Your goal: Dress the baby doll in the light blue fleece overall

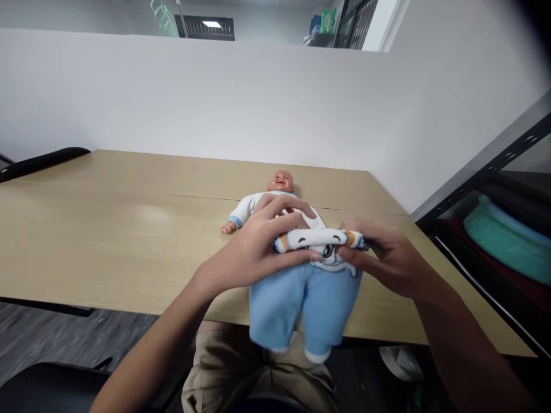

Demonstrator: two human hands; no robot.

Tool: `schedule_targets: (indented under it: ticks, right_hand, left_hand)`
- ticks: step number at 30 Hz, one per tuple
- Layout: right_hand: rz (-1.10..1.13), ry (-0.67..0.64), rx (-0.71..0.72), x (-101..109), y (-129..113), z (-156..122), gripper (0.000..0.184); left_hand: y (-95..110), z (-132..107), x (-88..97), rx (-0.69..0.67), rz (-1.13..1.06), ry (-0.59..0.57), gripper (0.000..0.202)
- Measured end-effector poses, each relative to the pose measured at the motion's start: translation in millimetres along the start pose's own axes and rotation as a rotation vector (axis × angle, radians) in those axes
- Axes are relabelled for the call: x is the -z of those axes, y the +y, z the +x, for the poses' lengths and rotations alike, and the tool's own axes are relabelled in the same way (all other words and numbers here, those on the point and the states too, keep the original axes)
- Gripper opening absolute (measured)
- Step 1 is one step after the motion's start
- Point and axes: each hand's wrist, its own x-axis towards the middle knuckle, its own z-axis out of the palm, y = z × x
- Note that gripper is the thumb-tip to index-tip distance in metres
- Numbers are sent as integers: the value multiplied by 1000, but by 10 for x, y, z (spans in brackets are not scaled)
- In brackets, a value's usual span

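Doll (281, 182) lies on the bench (142, 241), shelving (491, 165) rightward; my left hand (258, 244) and right hand (387, 255) pinch blue trousers (305, 292) between them.

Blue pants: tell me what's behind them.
Beyond the blue pants, the doll lies on the table, its head and a white sleeve visible. Its lower body cannot be seen, covered by pants and left hand.

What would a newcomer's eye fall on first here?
Probably the little blue trousers with a cartoon face near the waist, gripped at the front by the left hand and right hand. Just beyond them, a bald doll in a white top lies face up on the wooden table.
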Motion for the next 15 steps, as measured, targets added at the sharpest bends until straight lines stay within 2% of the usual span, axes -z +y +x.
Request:
schedule_targets:
  ticks: [3,4,6,8,10,12,15]
  right_hand:
    - [125,2,-16,32,183,170,41]
    - [139,6,-35,38,247,237,46]
    - [139,-52,-72,55,369,386,56]
    - [139,-243,-82,75,467,544,66]
    - [179,-486,-83,92,526,685,71]
    - [238,-588,-79,99,550,784,66]
    - [331,-456,-100,90,566,833,53]
  left_hand:
    - [-138,80,65,-1,-88,-38,16]
    - [-194,105,66,-1,-120,-26,17]
    - [-308,166,43,-19,-155,68,21]
    - [-408,244,20,-33,-167,163,25]
    - [-490,332,34,-19,-191,191,26]
    - [-565,418,107,17,-224,120,26]
    - [-707,511,293,125,-250,-164,34]
